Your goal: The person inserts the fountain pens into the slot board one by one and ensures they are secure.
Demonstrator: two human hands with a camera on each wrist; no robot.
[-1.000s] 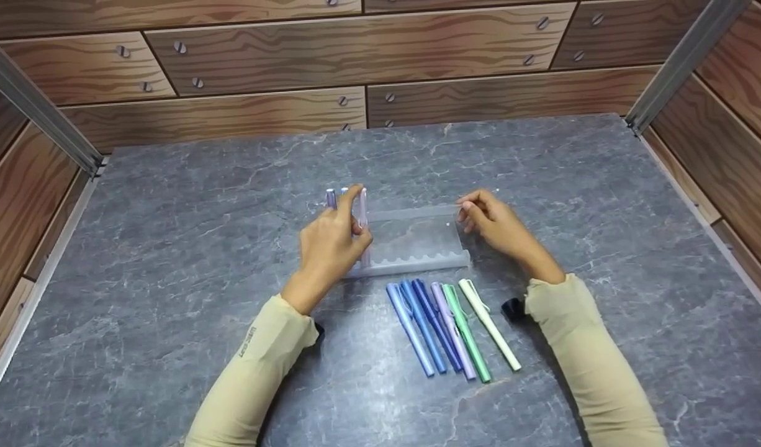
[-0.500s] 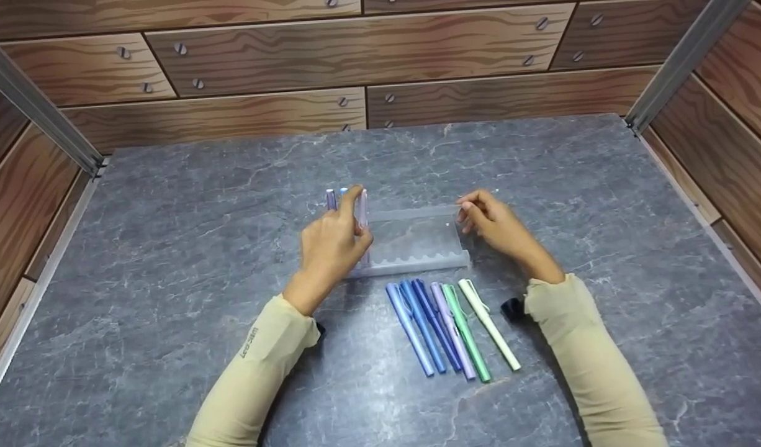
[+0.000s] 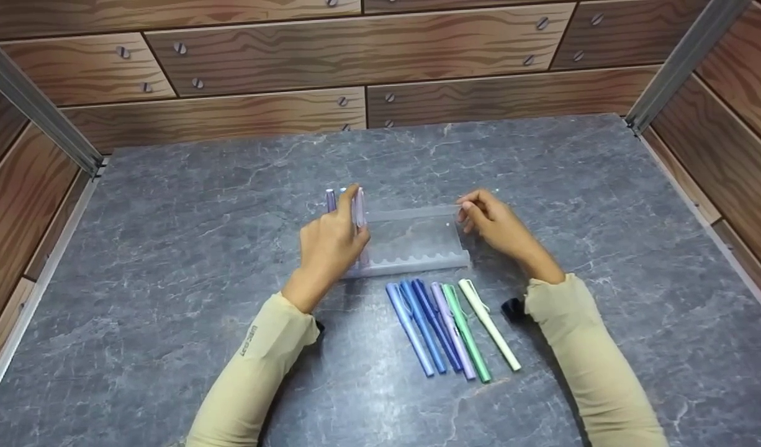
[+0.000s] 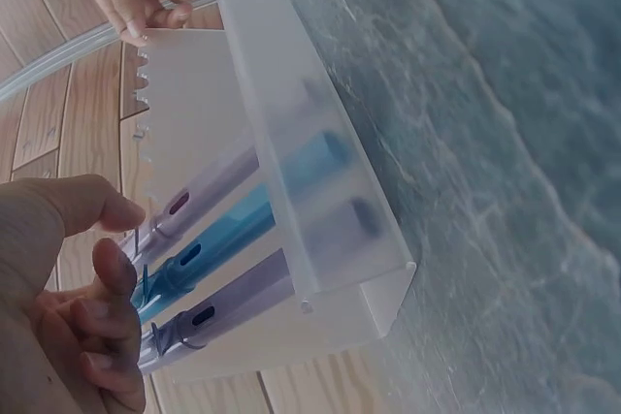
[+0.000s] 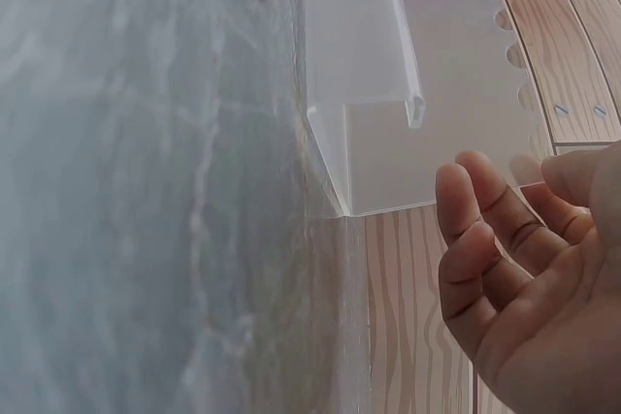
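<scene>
A clear notched pen rack (image 3: 414,239) sits mid-table, its frosted front ledge (image 4: 291,133) toward six o'clock. At its nine o'clock end three pens lean with their lower ends behind that ledge: a purple pen (image 4: 247,296) outermost, a bright blue pen (image 4: 238,228), then a pale pink pen (image 4: 218,179). The left hand (image 3: 332,242) pinches the pale pink pen between thumb and fingers; the right hand (image 3: 495,226) pinches the rack's two o'clock corner, its other fingers loosely curled. Judging by this, the filling is about a third along, with the third pen perhaps needing a final settling. Six are left at five o'clock on the marbled table (image 3: 188,217): light blue (image 3: 410,330), mid-blue (image 3: 424,326), dark blue (image 3: 438,326), lilac (image 3: 453,331), green (image 3: 467,333) and, slightly apart, cream (image 3: 491,325).
</scene>
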